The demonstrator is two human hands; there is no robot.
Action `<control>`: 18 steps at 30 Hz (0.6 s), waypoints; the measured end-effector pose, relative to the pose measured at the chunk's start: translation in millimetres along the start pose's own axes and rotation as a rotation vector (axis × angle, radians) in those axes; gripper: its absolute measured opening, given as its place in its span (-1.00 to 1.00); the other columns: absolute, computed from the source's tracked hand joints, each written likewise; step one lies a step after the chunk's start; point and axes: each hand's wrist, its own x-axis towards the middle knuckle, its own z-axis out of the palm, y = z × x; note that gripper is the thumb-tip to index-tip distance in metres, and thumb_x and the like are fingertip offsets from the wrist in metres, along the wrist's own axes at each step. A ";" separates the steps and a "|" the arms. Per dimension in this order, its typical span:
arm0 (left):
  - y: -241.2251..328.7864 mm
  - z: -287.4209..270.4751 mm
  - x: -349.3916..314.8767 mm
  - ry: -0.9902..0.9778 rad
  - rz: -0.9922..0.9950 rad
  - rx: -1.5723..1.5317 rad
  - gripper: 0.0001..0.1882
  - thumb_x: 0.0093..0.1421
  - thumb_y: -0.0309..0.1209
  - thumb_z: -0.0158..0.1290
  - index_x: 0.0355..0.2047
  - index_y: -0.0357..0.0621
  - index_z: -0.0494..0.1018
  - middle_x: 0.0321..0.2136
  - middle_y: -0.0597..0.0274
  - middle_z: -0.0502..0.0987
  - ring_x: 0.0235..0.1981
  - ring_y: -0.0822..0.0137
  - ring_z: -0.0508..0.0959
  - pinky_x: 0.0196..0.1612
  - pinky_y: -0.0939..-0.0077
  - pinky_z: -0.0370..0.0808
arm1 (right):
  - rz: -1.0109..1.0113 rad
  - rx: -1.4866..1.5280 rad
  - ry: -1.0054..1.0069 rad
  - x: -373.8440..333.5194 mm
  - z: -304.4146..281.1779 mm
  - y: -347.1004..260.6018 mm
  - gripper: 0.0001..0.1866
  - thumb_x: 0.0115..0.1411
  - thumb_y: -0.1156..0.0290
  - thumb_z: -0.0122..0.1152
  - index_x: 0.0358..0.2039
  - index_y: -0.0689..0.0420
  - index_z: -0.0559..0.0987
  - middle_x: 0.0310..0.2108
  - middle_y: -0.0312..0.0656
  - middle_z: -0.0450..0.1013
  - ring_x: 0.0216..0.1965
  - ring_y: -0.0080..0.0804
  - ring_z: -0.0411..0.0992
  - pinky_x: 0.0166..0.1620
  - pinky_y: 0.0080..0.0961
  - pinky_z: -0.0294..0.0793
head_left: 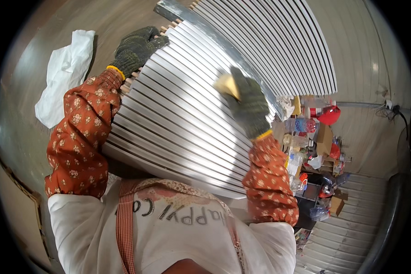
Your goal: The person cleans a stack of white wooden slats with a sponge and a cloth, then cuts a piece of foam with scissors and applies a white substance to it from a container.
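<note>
Where the light falls on it, the stack of metal strips [178,118] shines silver: long, flat, narrow bars laid side by side with dark gaps between, their surfaces smooth and glossy, fanned across the middle of the view just in front of the person's chest. Small wooden spacers [131,81] poke out at the stack's left edge. Both hands wear dark, coarse knitted gloves with yellow cuffs, over rust-coloured floral sleeves. The left hand [137,49] rests on the stack's upper left corner, its grip curled narrow over the strip ends. The right hand [249,107] lies on top of the strips toward the right, its grip closed on a small yellow pad [227,86] pressed against the metal. A crumpled white cloth [66,73] lies on the grey surface to the left, apart from the stack. A second set of strips [278,41] sits beyond. Bottles and boxes [313,137] clutter the floor at right.
</note>
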 end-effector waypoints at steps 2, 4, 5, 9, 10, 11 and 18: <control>4.1 0.1 -2.1 0.035 0.024 0.001 -0.65 0.18 -0.07 0.01 -0.25 -0.09 0.48 -0.39 0.13 0.51 -0.36 0.25 0.47 -0.21 0.36 0.39 | -0.045 -0.087 0.048 -24.5 -7.2 26.9 -0.26 -0.02 0.21 0.34 0.18 -0.13 0.25 -0.27 -0.14 0.43 -0.27 -0.17 0.46 -0.32 -0.24 0.52; -3.5 -6.5 3.1 0.074 0.073 0.011 -0.65 0.18 -0.07 0.01 -0.26 -0.10 0.47 -0.40 0.13 0.51 -0.37 0.25 0.47 -0.21 0.36 0.39 | -0.082 -0.118 0.127 -38.0 -1.9 39.4 -0.31 -0.04 0.26 0.34 0.14 -0.09 0.30 -0.34 -0.15 0.40 -0.32 -0.17 0.42 -0.37 -0.22 0.46; -4.4 -6.0 6.7 0.091 0.103 0.007 -0.65 0.18 -0.07 0.01 -0.26 -0.10 0.47 -0.40 0.14 0.51 -0.37 0.25 0.47 -0.22 0.36 0.39 | -0.078 -0.127 0.135 -39.8 0.3 44.7 -0.30 -0.04 0.27 0.35 0.15 -0.07 0.30 -0.35 -0.15 0.42 -0.32 -0.19 0.44 -0.34 -0.23 0.48; -1.5 -7.4 1.9 0.050 0.043 -0.011 -0.62 0.15 -0.06 0.04 -0.24 -0.10 0.46 -0.38 0.12 0.51 -0.35 0.22 0.48 -0.20 0.36 0.39 | 0.163 0.006 -0.036 -12.5 -3.4 -14.6 -0.31 -0.03 0.32 0.35 0.15 -0.02 0.31 -0.28 -0.10 0.44 -0.27 -0.10 0.44 -0.22 -0.27 0.48; 2.1 -10.0 -1.0 0.022 0.020 0.008 -0.62 0.15 -0.05 0.05 -0.23 -0.10 0.46 -0.37 0.12 0.51 -0.34 0.22 0.48 -0.19 0.35 0.39 | 0.127 0.017 -0.024 0.6 -6.5 -34.9 -0.31 -0.03 0.31 0.34 0.15 -0.03 0.31 -0.25 -0.08 0.43 -0.26 -0.10 0.43 -0.21 -0.27 0.47; 1.3 -13.8 -3.0 0.001 -0.009 0.033 -0.61 0.15 -0.04 0.05 -0.22 -0.10 0.46 -0.35 0.12 0.52 -0.33 0.21 0.49 -0.18 0.35 0.39 | 0.084 0.034 -0.010 9.5 -5.3 -43.6 -0.31 -0.02 0.30 0.34 0.15 -0.05 0.31 -0.22 -0.06 0.42 -0.25 -0.09 0.42 -0.19 -0.27 0.46; -10.6 -1.2 5.1 0.047 0.041 0.031 -0.54 0.14 0.02 0.03 -0.20 -0.11 0.46 -0.33 0.09 0.54 -0.30 0.16 0.52 -0.16 0.31 0.40 | 0.204 -0.093 -0.028 -84.7 -8.6 61.5 -0.33 -0.02 0.29 0.35 0.14 -0.10 0.34 -0.16 -0.04 0.40 -0.13 -0.07 0.40 -0.08 -0.17 0.44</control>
